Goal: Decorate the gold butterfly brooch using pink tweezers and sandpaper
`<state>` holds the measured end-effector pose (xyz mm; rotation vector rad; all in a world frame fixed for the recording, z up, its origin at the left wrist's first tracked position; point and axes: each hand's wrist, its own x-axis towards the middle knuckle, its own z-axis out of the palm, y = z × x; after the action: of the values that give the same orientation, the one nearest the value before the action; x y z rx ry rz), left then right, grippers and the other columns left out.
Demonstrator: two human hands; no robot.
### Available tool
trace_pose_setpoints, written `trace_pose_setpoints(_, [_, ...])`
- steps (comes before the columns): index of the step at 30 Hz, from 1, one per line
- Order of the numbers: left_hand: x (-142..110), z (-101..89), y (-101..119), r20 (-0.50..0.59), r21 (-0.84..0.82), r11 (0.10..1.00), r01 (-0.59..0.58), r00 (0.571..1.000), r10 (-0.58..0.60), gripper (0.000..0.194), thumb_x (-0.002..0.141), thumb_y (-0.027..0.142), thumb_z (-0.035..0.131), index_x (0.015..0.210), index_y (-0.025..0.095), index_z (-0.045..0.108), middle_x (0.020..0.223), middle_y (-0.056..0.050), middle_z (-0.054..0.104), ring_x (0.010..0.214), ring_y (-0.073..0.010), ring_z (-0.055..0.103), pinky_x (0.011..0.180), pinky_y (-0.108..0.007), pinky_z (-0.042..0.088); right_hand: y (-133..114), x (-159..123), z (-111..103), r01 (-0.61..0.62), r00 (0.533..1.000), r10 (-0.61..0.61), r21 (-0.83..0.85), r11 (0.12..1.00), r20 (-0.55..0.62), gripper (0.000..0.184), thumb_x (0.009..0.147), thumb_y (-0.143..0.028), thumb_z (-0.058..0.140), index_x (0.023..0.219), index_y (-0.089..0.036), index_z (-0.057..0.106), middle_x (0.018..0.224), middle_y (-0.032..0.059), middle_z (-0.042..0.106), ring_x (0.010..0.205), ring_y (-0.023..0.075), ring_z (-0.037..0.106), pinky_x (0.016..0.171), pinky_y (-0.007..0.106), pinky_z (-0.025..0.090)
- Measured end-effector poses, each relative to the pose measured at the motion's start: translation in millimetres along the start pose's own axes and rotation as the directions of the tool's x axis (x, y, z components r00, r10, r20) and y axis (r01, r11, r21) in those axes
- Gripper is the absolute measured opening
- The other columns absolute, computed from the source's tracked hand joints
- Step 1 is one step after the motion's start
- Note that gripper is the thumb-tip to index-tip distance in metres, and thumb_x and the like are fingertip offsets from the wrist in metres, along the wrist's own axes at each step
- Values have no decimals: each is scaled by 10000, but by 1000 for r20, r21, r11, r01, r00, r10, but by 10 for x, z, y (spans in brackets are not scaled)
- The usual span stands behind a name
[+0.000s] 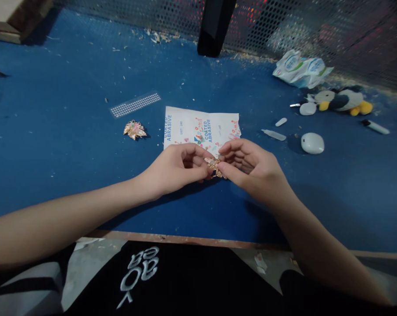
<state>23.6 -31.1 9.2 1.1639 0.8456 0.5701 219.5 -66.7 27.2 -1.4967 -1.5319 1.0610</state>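
Between both hands, over the near edge of a sheet of abrasive paper (188,125), is a gold leaf-shaped ornament (214,166) with pale and pink patches. My left hand (181,166) pinches its left side with thumb and fingers. On its right side, my right hand (251,169) rests its thumb and curled fingers against it. Parts of the ornament are hidden by the fingertips. The paper, printed with blue lettering, has small coloured pieces scattered on it. A second leaf ornament (134,130), gold and pink, lies to the left of the paper.
A strip of stick-on rhinestones (135,105) lies at the left. Towards the right are a white rounded case (312,143), a small clear tube (273,134), a marker-like pen (376,127), a plush toy (345,100) and a wipes packet (298,70). A black post (214,30) and mesh panel (172,17) stand behind.
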Motion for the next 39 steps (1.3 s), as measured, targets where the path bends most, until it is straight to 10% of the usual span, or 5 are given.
trace_pose_setpoints(39, [-7, 16, 32, 30, -89, 995, 40, 999, -37, 202, 770, -22, 682, 898, 125, 631, 728, 4, 750, 705, -97, 721, 597, -158, 589, -18, -70, -54, 219, 976, -217, -161, 962, 29, 153, 863, -147, 615, 996, -208, 659, 901, 36, 714, 793, 169, 682, 698, 319, 560])
